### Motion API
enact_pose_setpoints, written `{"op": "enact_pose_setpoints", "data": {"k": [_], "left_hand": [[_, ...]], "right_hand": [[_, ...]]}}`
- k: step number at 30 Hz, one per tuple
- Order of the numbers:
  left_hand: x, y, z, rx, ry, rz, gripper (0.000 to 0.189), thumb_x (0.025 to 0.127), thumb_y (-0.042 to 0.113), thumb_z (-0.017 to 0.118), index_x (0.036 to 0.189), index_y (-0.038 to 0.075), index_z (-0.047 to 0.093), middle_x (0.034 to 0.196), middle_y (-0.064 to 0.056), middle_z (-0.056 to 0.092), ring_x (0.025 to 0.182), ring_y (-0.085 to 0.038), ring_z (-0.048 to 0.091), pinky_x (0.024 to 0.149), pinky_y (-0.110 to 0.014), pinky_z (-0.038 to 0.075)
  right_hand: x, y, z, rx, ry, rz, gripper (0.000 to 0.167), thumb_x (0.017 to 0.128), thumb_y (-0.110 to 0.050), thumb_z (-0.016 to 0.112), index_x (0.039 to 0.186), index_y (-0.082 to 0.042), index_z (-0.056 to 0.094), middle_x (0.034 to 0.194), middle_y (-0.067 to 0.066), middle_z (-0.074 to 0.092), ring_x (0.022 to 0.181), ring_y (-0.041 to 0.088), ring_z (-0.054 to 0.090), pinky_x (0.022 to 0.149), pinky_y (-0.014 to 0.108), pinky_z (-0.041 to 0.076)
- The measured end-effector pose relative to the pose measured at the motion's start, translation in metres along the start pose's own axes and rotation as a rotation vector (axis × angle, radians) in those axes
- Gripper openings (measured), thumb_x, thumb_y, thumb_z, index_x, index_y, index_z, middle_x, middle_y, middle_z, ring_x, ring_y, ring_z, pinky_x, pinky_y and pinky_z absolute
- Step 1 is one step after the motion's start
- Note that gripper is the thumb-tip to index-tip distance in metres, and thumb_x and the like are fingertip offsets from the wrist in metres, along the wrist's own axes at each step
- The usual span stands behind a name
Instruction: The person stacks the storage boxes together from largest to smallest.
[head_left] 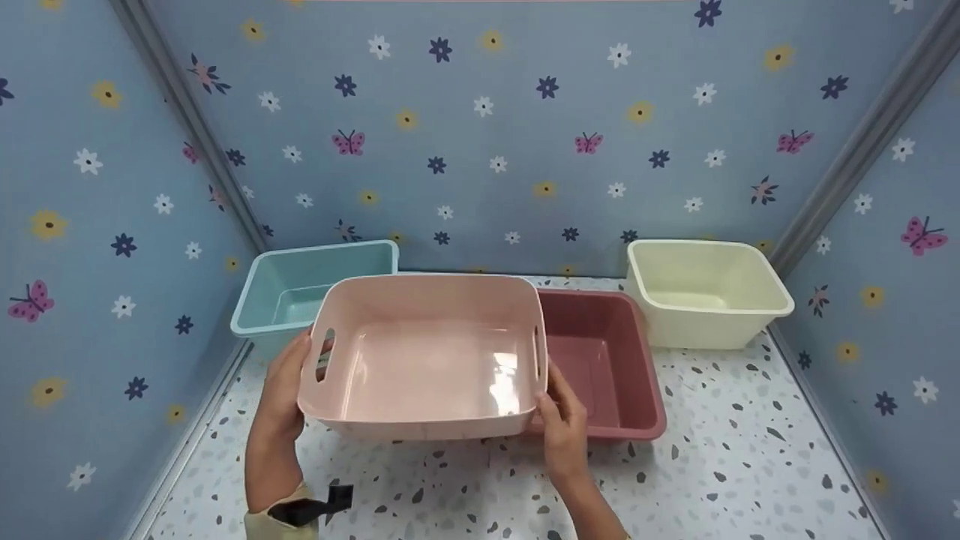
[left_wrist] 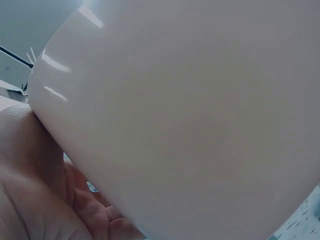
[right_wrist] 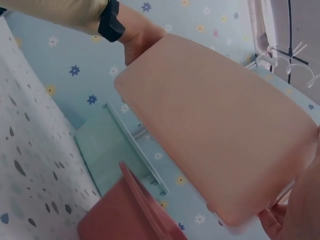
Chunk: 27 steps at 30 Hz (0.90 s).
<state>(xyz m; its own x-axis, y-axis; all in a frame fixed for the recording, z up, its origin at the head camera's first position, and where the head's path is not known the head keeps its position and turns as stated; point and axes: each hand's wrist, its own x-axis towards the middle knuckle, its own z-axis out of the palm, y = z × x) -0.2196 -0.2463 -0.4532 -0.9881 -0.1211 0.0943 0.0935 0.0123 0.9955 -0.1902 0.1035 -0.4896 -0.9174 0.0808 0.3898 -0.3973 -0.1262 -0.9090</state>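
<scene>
A pale pink plastic basket [head_left: 420, 360] with a handle slot at each end hangs above the table, its open top tipped toward the head camera. My left hand [head_left: 283, 386] holds its left end, and fingers show through the slot there. At the opposite end my right hand [head_left: 564, 420] grips the basket near the front right corner, thumb by the rim. The basket's smooth outer side [left_wrist: 190, 110] fills most of the left wrist view. From the right wrist, its outside [right_wrist: 215, 120] appears held between both hands. Nothing lies inside the basket.
Behind the basket on the left stands a blue bin [head_left: 322, 255]. A dark rose bin [head_left: 615, 360] sits partly hidden behind its right end. A cream bin [head_left: 709, 330] stands at the back right. Flowered blue walls [head_left: 480, 187] enclose the speckled tabletop [head_left: 720, 442].
</scene>
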Motion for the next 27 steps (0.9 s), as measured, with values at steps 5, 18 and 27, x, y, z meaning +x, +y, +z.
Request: {"op": "enact_pose_setpoints", "data": {"k": [5,18,27], "left_hand": [[0.006,-0.006,0.024,-0.013,-0.002,-0.023,0.054,0.104,0.044,0.037,0.148,0.012,0.042,0.142,-0.013,0.044,0.125,-0.031,0.045,0.091,-0.039,0.049],[0.024,-0.014,0.084,-0.040,-0.076,0.002,0.051,0.105,0.042,0.036,0.147,0.014,0.043,0.143,-0.011,0.046,0.128,-0.027,0.045,0.100,-0.050,0.041],[0.028,-0.021,0.115,-0.032,-0.102,-0.035,0.052,0.104,0.041,0.037,0.149,0.013,0.041,0.148,-0.007,0.043,0.134,-0.026,0.041,0.106,-0.050,0.034]], "right_hand": [[0.002,0.000,-0.021,-0.057,0.062,0.029,0.046,0.099,-0.004,0.044,0.144,0.005,0.041,0.146,0.018,0.043,0.133,0.031,0.041,0.102,0.027,0.039],[0.009,-0.003,-0.068,-0.103,0.223,0.099,0.045,0.099,-0.006,0.040,0.143,0.004,0.044,0.143,0.017,0.047,0.129,0.027,0.045,0.101,0.026,0.040],[0.009,-0.011,-0.097,-0.157,0.248,0.263,0.050,0.100,-0.017,0.037,0.149,-0.010,0.040,0.143,0.010,0.048,0.108,0.036,0.057,0.075,0.033,0.051]]}}
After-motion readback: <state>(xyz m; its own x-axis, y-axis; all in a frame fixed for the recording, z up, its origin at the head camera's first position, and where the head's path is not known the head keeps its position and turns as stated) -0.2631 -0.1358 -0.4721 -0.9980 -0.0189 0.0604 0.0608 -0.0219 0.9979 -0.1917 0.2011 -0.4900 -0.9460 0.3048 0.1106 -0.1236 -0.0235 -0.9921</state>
